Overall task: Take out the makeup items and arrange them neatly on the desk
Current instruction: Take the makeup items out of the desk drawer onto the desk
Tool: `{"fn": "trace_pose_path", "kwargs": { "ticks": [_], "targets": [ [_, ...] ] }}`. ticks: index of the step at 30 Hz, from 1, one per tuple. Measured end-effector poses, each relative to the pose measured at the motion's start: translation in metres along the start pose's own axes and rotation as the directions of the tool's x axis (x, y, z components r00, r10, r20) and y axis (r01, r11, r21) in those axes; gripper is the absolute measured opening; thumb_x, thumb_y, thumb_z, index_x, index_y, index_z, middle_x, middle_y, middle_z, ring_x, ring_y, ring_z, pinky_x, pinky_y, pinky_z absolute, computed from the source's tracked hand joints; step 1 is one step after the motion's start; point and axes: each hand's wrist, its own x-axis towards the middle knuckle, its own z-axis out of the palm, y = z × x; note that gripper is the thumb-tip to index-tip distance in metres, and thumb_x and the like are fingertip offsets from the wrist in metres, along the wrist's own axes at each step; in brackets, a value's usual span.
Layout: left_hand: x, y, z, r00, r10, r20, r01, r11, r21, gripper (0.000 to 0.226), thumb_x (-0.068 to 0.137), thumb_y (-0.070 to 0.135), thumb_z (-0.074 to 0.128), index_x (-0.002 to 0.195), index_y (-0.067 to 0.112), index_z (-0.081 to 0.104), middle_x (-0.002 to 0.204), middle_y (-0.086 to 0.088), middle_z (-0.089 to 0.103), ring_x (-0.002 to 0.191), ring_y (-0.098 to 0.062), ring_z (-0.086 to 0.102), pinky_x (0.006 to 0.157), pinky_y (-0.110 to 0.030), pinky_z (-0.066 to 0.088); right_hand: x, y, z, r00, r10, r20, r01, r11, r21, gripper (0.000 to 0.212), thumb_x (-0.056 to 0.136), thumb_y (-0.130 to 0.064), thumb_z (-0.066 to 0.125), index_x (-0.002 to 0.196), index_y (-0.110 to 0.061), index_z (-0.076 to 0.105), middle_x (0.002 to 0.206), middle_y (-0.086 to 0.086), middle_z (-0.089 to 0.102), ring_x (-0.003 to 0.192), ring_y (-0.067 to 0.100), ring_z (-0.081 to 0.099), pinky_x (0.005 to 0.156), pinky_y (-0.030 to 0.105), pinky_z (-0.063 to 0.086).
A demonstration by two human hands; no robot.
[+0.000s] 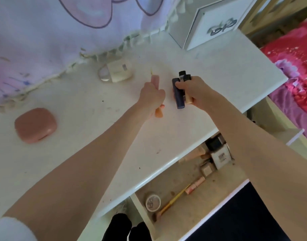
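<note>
Two hands: left fingers curled round peach tube; right fingers gripping dark tubes.

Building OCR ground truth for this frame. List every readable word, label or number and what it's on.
"PIPI", roughly, letters unclear: lid of the round jar in the open drawer.
Barcode label, digits too small: box in the drawer.
Label too blurred: black-capped tube in the right hand.
Grey mark, unreadable: cream case on the desk.

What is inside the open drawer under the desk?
The drawer holds a round white jar, a long yellow stick, a pink tube and small boxes. The desk covers its back part, so anything there is hidden.
</note>
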Motion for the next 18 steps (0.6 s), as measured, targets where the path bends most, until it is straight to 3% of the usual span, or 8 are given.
{"fn": "trace_pose_path", "kwargs": {
  "ticks": [2, 4, 7, 9, 12, 15, 17, 18],
  "targets": [
    [0.015, 0.012, 0.003, 0.999, 0.026, -0.026, -0.025, 1.000, 0.014, 0.029, 0.088, 0.002, 0.037, 0.117, -0.002, 0.042, 0.116, -0.026, 0.051, 0.067, -0.030, 0.056, 0.075, -0.041, 0.051, 0.017, -0.013, 0.002, 0.999, -0.015, -0.033, 0.014, 0.999, -0.031, 0.026, 0.092, -0.008, 0.053, 0.117, -0.002, 0.050, 0.102, 0.012, 0.053, 0.090, 0.024, 0.054, 0.067, 0.031, 0.048],
    [0.032, 0.022, 0.006, 0.996, 0.075, -0.045, -0.073, 0.995, 0.062, 0.015, 0.089, 0.005, 0.036, 0.101, 0.005, 0.046, 0.100, -0.018, 0.056, 0.078, -0.031, 0.057, 0.074, -0.035, 0.047, 0.034, -0.025, 0.005, 0.996, -0.034, -0.078, 0.031, 0.999, -0.038, 0.030, 0.092, -0.009, 0.054, 0.120, 0.001, 0.050, 0.095, 0.010, 0.054, 0.088, 0.023, 0.053, 0.063, 0.029, 0.049],
    [0.052, 0.032, 0.009, 0.988, 0.139, -0.071, -0.130, 0.983, 0.126, 0.020, 0.096, 0.022, 0.035, 0.092, 0.007, 0.048, 0.090, -0.011, 0.050, 0.083, -0.028, 0.052, 0.073, -0.033, 0.043, 0.056, -0.042, 0.009, 0.987, -0.093, -0.129, 0.083, 0.993, -0.081, 0.023, 0.091, -0.009, 0.053, 0.112, 0.002, 0.055, 0.093, 0.013, 0.058, 0.091, 0.026, 0.059, 0.083, 0.039, 0.053],
    [0.061, 0.038, 0.009, 0.981, 0.172, -0.092, -0.162, 0.981, 0.110, 0.035, 0.097, 0.031, 0.035, 0.100, 0.001, 0.053, 0.097, -0.015, 0.056, 0.092, -0.033, 0.057, 0.080, -0.036, 0.046, 0.065, -0.052, 0.011, 0.984, -0.115, -0.135, 0.107, 0.992, -0.066, 0.006, 0.091, -0.010, 0.054, 0.092, -0.004, 0.057, 0.092, 0.015, 0.058, 0.092, 0.028, 0.061, 0.088, 0.042, 0.053],
    [0.070, 0.043, 0.005, 0.962, 0.251, -0.106, -0.232, 0.959, 0.165, 0.039, 0.098, 0.029, 0.032, 0.118, 0.001, 0.050, 0.114, -0.016, 0.058, 0.103, -0.027, 0.057, 0.073, -0.025, 0.043, 0.076, -0.063, 0.007, 0.981, -0.129, -0.147, 0.128, 0.992, -0.019, 0.021, 0.090, -0.008, 0.056, 0.072, -0.012, 0.045, 0.071, 0.006, 0.049, 0.072, 0.022, 0.053, 0.075, 0.035, 0.050],
    [0.076, 0.041, 0.003, 0.944, 0.325, -0.061, -0.296, 0.913, 0.283, 0.032, 0.097, 0.017, 0.034, 0.125, 0.007, 0.047, 0.122, -0.012, 0.053, 0.109, -0.024, 0.051, 0.079, -0.024, 0.039, 0.081, -0.067, 0.004, 0.966, -0.210, -0.148, 0.205, 0.978, -0.045, 0.004, 0.087, -0.008, 0.057, 0.085, -0.007, 0.054, 0.074, 0.003, 0.046, 0.078, 0.022, 0.048, 0.073, 0.031, 0.042],
    [0.077, 0.037, 0.004, 0.929, 0.367, -0.040, -0.325, 0.863, 0.387, 0.038, 0.094, 0.008, 0.035, 0.131, 0.010, 0.042, 0.131, -0.012, 0.046, 0.121, -0.027, 0.041, 0.096, -0.033, 0.035, 0.083, -0.066, 0.003, 0.960, -0.237, -0.151, 0.227, 0.970, -0.086, 0.024, 0.087, -0.008, 0.056, 0.110, -0.001, 0.054, 0.092, 0.007, 0.054, 0.087, 0.022, 0.054, 0.080, 0.028, 0.046],
    [0.077, 0.034, 0.005, 0.925, 0.378, -0.044, -0.326, 0.845, 0.424, 0.042, 0.093, 0.006, 0.035, 0.134, 0.013, 0.039, 0.135, -0.010, 0.044, 0.126, -0.027, 0.036, 0.099, -0.035, 0.031, 0.084, -0.063, 0.003, 0.953, -0.260, -0.154, 0.242, 0.962, -0.127, 0.015, 0.086, -0.006, 0.054, 0.101, -0.004, 0.055, 0.088, 0.007, 0.053, 0.080, 0.020, 0.053, 0.076, 0.022, 0.046]
  ]
}}
